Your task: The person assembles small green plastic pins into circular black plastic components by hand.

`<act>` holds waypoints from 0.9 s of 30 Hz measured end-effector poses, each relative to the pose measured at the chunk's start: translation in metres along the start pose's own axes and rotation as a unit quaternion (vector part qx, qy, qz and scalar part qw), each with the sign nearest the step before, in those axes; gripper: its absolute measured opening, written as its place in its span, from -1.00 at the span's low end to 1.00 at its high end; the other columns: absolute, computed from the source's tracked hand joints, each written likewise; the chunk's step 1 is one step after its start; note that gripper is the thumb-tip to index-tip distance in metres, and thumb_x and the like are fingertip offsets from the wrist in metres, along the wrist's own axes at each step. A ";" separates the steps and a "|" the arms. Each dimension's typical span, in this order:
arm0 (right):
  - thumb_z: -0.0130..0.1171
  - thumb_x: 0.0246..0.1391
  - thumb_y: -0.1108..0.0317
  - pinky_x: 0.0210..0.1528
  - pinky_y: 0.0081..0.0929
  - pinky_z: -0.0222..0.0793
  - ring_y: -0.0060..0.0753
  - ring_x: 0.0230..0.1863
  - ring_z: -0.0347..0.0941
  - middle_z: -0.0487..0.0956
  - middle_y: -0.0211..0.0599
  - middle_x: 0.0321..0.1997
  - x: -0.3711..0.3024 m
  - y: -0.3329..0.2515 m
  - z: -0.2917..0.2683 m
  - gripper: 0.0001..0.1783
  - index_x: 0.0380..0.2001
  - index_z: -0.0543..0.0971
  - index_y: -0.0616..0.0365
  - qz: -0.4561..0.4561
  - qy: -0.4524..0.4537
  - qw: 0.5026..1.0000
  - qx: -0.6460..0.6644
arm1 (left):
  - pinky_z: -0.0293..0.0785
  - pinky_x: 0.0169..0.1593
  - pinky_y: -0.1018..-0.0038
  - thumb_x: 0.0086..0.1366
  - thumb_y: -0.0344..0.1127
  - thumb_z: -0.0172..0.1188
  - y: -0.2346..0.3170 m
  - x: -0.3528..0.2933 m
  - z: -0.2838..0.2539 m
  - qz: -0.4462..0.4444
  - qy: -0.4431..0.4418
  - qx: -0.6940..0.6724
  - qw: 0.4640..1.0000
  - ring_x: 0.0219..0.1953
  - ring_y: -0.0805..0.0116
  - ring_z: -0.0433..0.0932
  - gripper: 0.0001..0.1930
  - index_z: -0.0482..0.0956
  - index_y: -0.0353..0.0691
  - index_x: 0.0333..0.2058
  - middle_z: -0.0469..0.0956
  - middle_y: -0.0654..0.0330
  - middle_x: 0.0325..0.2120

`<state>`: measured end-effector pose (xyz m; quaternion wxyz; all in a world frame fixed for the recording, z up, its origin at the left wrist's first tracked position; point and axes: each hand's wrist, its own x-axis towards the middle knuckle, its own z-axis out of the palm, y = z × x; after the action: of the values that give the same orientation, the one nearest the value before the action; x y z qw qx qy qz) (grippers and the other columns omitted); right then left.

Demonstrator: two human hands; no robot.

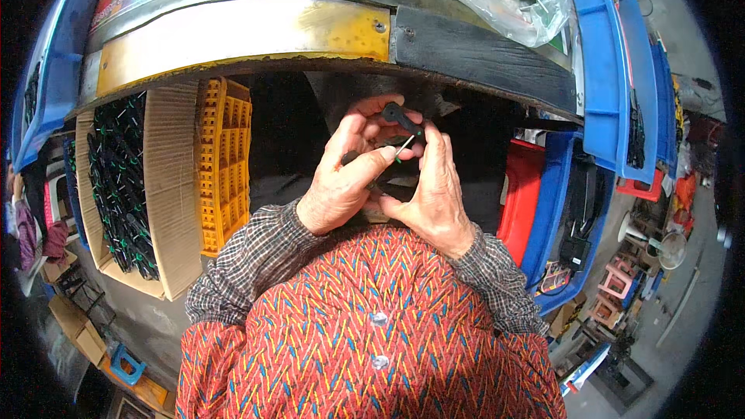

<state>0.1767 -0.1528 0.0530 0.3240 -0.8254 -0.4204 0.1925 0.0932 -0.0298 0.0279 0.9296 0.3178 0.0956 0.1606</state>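
Both my hands are close together in front of my body, below the table edge. My left hand [341,167] pinches a thin metal pin with a green end [404,145] between thumb and fingers. A black plastic part with a rounded, holed end [397,115] lies across the fingertips, the pin touching or close to it. My right hand [436,198] curls round the black part from the other side, fingers closed at its lower end. Part of the black piece is hidden behind the fingers.
A cardboard box [174,186] full of black parts with green bits stands left, beside a yellow crate [226,163]. A clear bag [535,19] of green-headed metal pins lies on the table. Blue bins [605,70] and a red tray [521,190] are right.
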 end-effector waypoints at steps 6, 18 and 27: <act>0.44 -0.49 0.44 -0.04 -0.20 0.34 -0.04 -0.14 0.35 0.31 -0.02 -0.14 -0.002 0.000 0.001 0.06 0.15 0.09 0.33 -0.006 -0.009 0.999 0.034 | 0.38 0.08 0.34 0.25 -0.53 -0.04 0.001 -0.002 0.002 0.011 0.020 0.047 0.999 0.03 0.25 0.40 -0.47 0.11 -0.30 0.20 0.35 -0.02 0.04; 0.37 -0.38 0.50 -0.09 -0.28 0.42 -0.06 -0.12 0.39 0.32 -0.01 -0.10 -0.004 -0.003 0.001 -0.09 0.11 0.13 0.35 0.017 -0.049 0.996 0.067 | 0.45 -0.02 0.43 0.26 -0.54 0.00 -0.004 -0.005 -0.002 0.022 0.052 0.088 0.995 -0.16 0.33 0.51 -0.59 0.21 -0.27 0.09 0.45 0.05 -0.10; 0.28 -0.32 0.55 -0.29 -0.29 0.41 -0.13 -0.34 0.42 0.37 -0.09 -0.28 -0.006 -0.008 0.003 -0.29 0.00 0.24 0.29 0.011 -0.061 0.995 0.077 | 0.48 -0.21 0.59 0.21 -0.47 0.20 0.003 -0.005 0.001 0.020 0.085 0.144 0.986 -0.29 0.53 0.48 -0.67 0.35 -0.26 -0.06 0.49 0.22 -0.31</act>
<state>0.1671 -0.1529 0.0566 0.3585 -0.7892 -0.4141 0.2777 0.0882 -0.0297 0.0306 0.8591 0.4357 0.1898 0.1901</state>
